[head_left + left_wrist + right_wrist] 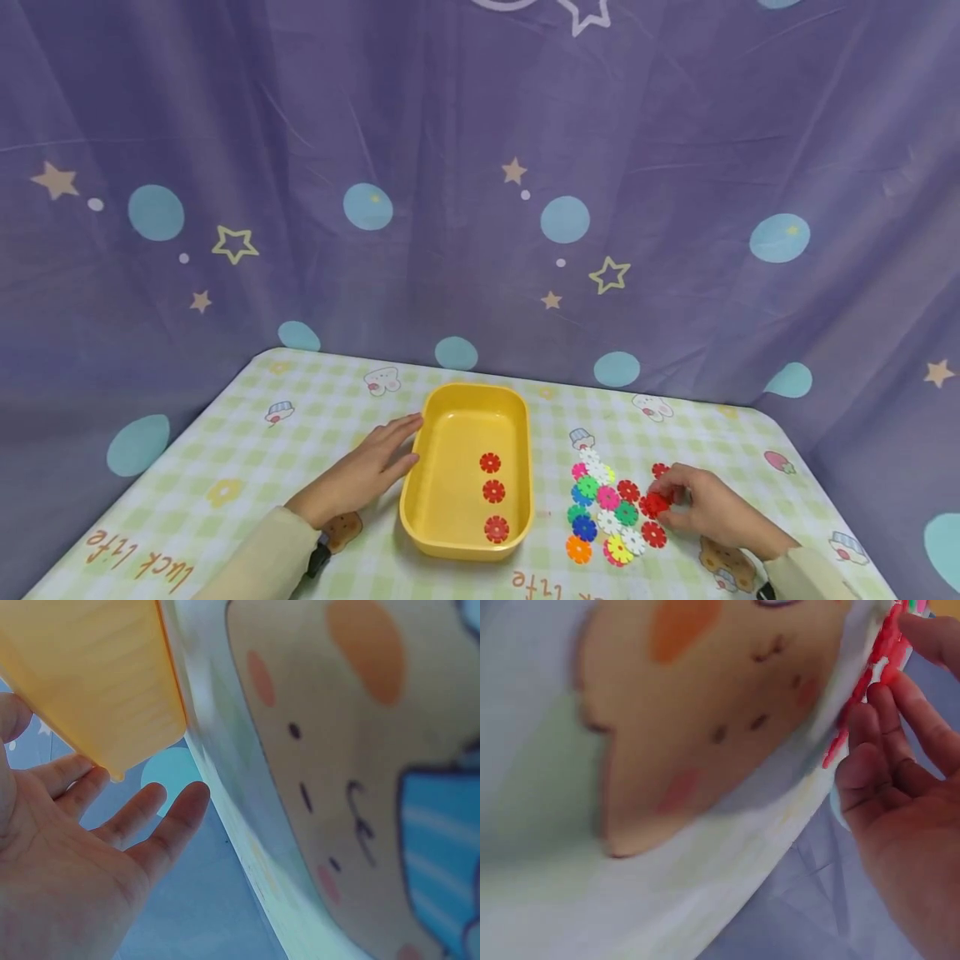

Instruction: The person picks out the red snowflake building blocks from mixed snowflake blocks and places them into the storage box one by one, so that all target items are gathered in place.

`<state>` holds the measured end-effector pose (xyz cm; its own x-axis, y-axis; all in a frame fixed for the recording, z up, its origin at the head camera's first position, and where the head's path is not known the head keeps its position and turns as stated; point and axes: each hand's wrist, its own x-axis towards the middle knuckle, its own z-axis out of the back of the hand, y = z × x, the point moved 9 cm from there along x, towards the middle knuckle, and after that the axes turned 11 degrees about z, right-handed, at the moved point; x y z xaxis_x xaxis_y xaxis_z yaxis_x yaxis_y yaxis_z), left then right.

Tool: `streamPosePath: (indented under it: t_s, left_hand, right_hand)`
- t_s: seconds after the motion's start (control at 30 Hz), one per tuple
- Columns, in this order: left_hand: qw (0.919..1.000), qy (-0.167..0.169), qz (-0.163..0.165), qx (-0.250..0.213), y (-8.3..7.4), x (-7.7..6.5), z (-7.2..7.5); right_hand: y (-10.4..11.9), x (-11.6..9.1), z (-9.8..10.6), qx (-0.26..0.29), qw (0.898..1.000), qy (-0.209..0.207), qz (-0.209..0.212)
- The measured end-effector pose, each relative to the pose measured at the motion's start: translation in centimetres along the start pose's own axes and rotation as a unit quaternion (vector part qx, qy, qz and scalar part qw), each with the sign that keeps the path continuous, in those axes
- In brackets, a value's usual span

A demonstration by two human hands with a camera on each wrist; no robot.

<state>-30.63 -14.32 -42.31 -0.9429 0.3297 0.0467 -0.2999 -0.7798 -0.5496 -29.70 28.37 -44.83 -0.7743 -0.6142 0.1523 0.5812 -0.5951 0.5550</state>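
A yellow plastic tray (442,533) holds three red snowflake discs (493,492) in a column along its right side. My left hand (367,471) touches the tray's left rim with fingers spread and fairly straight; the left wrist view shows its fingertips at the tray (97,682) wall. To the right lies a loose cluster of toothed snowflake discs (607,498) in several colours. At its right edge my right hand (705,507) pinches a red snowflake disc (654,504) between thumb and fingers. More red pieces (836,748) lie beside those fingers in the right wrist view.
A checked cloth with printed cartoons covers the table (225,450). Behind it hangs a purple curtain (465,267) with stars and blue ovals. A single orange disc (579,549) lies at the near edge of the cluster, between tray and right hand.
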Motion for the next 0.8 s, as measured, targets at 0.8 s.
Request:
streamPosePath:
  t_s: [0.8]
  left_hand:
    - [0.9999,-0.001,-0.012,-0.004,-0.2,-0.3,0.1]
  right_hand:
    - [13.2,17.2,-3.3,-0.061,0.972,0.020,0.224]
